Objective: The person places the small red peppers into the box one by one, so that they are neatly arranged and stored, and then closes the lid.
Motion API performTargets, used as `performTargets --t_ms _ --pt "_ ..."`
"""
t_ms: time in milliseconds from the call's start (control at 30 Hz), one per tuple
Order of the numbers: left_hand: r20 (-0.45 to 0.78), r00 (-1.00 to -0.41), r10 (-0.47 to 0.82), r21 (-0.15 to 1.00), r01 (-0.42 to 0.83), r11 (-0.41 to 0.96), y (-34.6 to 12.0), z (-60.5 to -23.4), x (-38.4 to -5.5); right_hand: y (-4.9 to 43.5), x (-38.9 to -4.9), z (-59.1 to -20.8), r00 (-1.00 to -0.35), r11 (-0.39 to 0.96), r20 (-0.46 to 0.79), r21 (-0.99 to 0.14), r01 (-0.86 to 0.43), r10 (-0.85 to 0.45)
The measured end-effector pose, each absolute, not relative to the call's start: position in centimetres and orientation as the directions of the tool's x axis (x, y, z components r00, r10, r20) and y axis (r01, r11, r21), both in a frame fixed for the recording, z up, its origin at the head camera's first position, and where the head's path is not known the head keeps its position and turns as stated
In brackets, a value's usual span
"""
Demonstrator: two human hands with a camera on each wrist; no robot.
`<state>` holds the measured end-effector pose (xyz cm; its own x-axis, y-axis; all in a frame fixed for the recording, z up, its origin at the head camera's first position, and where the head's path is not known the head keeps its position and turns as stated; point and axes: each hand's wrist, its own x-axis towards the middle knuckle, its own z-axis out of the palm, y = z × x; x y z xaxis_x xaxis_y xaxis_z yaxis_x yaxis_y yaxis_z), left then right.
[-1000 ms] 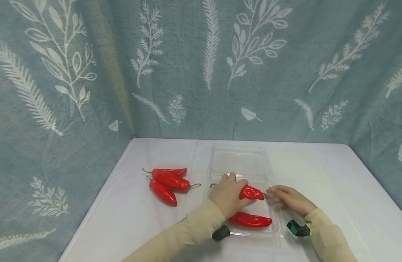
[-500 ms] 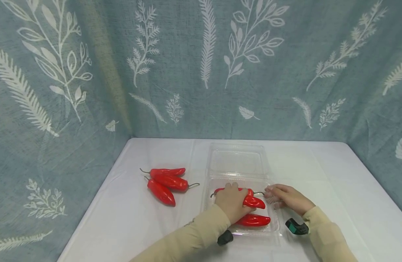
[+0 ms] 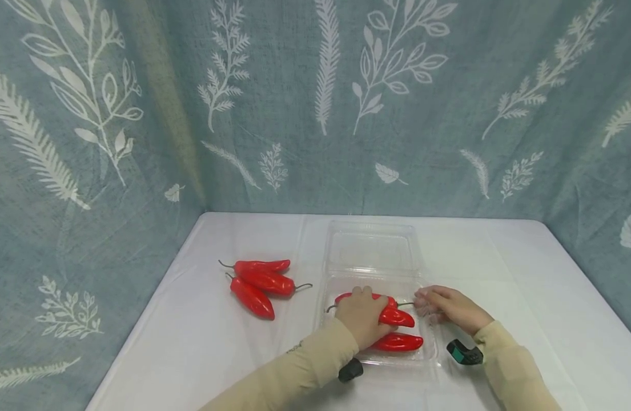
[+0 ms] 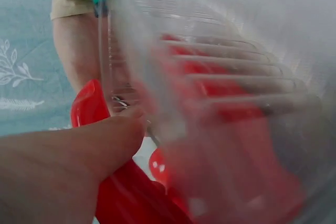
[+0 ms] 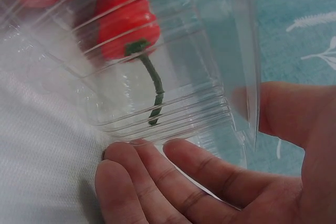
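A clear plastic clamshell box (image 3: 379,361) lies opened out, its lid (image 3: 372,248) folded back. Inside the base, my left hand (image 3: 361,317) grips a red chili pepper (image 3: 400,317) whose tip points right. Another red pepper (image 3: 391,300) lies just behind it, its green stem (image 5: 152,77) toward the right wall. A further pepper (image 3: 400,342) lies nearer the front, partly hidden by the hand. My right hand (image 3: 451,308) holds the box's right wall, thumb on the inner side of the rim and fingers outside and beneath it.
To the left of the box, several red peppers (image 3: 266,281) lie in a loose cluster on the white table (image 3: 202,354). A patterned blue-green cloth (image 3: 294,114) hangs behind the table and along its sides.
My left hand has moved slightly toward me inside the box with the pepper, uncovering the pepper behind. My right hand keeps its hold on the wall.
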<state>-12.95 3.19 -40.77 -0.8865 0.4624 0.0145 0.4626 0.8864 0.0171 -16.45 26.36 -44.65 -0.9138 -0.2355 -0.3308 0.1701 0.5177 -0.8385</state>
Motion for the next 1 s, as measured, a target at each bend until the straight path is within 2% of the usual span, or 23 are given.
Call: performTargets --t_ms 400,533,1000 --pt "-0.074 -0.871 0.487 0.057 0.483 0.874 3.2 -40.5 -13.3 26.5 -16.4 -44.3 -0.91 0.522 -0.326 -0.839 0.155 -0.255" --pt "-0.106 -0.881 0.46 0.059 0.456 0.888 3.6 -40.9 -13.4 26.5 -16.4 -44.4 -0.907 0.522 -0.335 -0.837 0.162 -0.254" --pt "-0.134 -0.914 0.383 0.175 0.359 0.917 3.4 -41.8 -13.6 26.7 -16.5 -44.6 -0.914 0.522 -0.304 -0.843 0.128 -0.267"
